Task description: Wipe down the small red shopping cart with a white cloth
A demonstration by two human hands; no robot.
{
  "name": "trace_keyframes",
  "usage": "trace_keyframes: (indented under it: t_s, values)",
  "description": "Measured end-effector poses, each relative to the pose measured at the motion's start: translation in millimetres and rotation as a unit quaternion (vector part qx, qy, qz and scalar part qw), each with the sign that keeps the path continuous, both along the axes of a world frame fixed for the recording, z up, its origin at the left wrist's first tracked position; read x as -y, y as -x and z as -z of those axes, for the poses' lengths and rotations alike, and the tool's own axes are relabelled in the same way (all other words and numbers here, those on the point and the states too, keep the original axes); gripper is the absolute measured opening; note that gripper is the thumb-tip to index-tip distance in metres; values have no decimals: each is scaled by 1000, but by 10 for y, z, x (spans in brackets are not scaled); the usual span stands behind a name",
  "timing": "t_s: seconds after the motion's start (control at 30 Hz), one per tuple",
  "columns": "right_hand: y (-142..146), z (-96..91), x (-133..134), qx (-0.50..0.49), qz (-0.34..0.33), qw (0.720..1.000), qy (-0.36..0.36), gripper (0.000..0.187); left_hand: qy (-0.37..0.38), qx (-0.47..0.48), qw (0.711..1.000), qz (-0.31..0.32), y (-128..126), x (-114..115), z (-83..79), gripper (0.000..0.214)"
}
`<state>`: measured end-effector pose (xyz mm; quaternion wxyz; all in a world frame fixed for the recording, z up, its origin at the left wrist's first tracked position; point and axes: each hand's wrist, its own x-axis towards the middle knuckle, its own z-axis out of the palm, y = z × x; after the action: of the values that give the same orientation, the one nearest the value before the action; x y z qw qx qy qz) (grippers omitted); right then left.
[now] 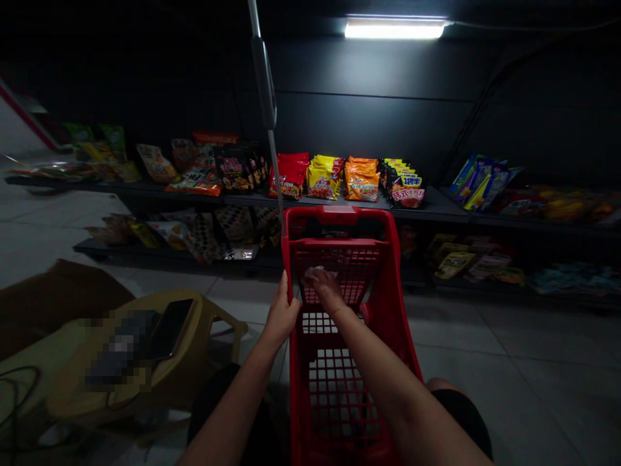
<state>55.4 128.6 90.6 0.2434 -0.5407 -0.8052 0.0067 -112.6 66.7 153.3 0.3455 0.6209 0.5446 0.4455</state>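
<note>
A red plastic shopping cart [402,304] with a grid floor and grid walls stands upright in front of me, between my knees. My left hand [282,314] grips its left rim, thumb on the inner side. Inside the cart, my right hand [326,289] is closed on a crumpled white wipe [315,270] near the left part of the far grid panel. Whether the wipe is paper or cloth is too dim to tell. A metal pole [264,84] rises from the cart's far left corner.
Behind the cart runs a dark shelf [252,199] with red, yellow and orange noodle packets [324,178]. More packets [456,264] lie on the lower shelf. To my left, a yellowish stool [194,336] carries a phone [172,329] and a blurred-out item. A tube light [395,29] glows above.
</note>
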Motion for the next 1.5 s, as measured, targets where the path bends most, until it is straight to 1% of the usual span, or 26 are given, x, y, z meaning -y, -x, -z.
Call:
trace_keyframes:
  t_s: [0.07,0.1,0.2,0.27,0.3,0.37,0.5,0.57,0.6,0.67,0.73,0.8,0.87,0.93,1.0,1.07,1.1,1.17,1.2,1.23,1.27,1.33,1.37,1.4,1.43,1.5]
  values:
    - [-24,80,54,-8,15,1000,9,39,0,-29,999,-14,-14,-2,-19,89]
    - [-2,72,55,-14,21,1000,9,38,3,-50,998,-24,-25,2,-27,89]
    - [151,-104,-55,-48,40,998,-20,38,15,-126,991,-40,-67,44,-50,90]
    - [242,-227,-158,-61,40,996,-46,42,17,-171,984,-44,-87,88,-70,90]
    - [263,-253,-193,-57,33,997,-51,44,15,-190,981,-45,-93,110,-83,89]
    - [244,-207,-206,-32,12,999,-36,46,10,-219,974,-46,-99,142,-118,86]
    - [79,96,-53,-4,1,1000,19,40,2,-271,962,-41,-120,146,-210,80]
    - [38,171,22,-7,9,999,30,35,-9,-282,958,-45,-151,135,-250,77]
    - [43,163,39,-11,13,999,29,34,-22,-281,958,-46,-172,133,-261,74]
    - [98,72,24,-18,11,1000,18,34,-58,-271,960,-40,-218,143,-263,67]
    - [169,-52,-44,-30,-20,999,-14,37,-93,-263,960,-27,-257,174,-235,63]
    - [193,-112,-114,-58,-51,996,-43,39,-115,-265,957,-20,-273,222,-188,65]
    - [127,-47,-131,-94,-44,994,-44,37,-120,-263,957,-32,-263,267,-138,73]
    - [-22,130,-74,-131,10,991,-26,34,-105,-242,963,-48,-237,290,-96,82]
    - [-195,336,21,-164,80,983,-21,33,-90,-202,974,-51,-209,281,-68,88]
    - [-307,468,95,-200,152,967,-32,32,-88,-159,982,-48,-193,249,-50,90]
    - [-318,484,110,-215,185,958,-41,33,-88,-142,985,-49,-190,232,-45,89]
    - [-241,416,85,-242,236,939,-67,38,-77,-126,988,-51,-196,210,-39,85]
    - [-165,345,48,-255,235,934,-84,40,-69,-127,988,-49,-202,207,-38,80]
    - [-84,263,1,-267,208,936,-97,42,-62,-133,988,-44,-210,211,-38,75]
    - [-13,181,-49,-283,164,939,-105,42,-57,-138,988,-37,-216,220,-40,70]
    - [31,55,-133,-324,81,937,-106,36,-55,-142,988,-29,-220,247,-45,64]
    - [-15,22,-155,-347,66,930,-102,31,-56,-141,988,-28,-217,262,-49,65]
    - [-108,12,-163,-370,81,920,-102,25,-56,-140,988,-28,-211,276,-55,68]
    - [-235,20,-158,-392,118,906,-109,22,-54,-138,989,-27,-203,288,-63,70]
    - [-515,69,-128,-428,211,868,-138,27,-49,-138,989,-23,-187,309,-87,75]
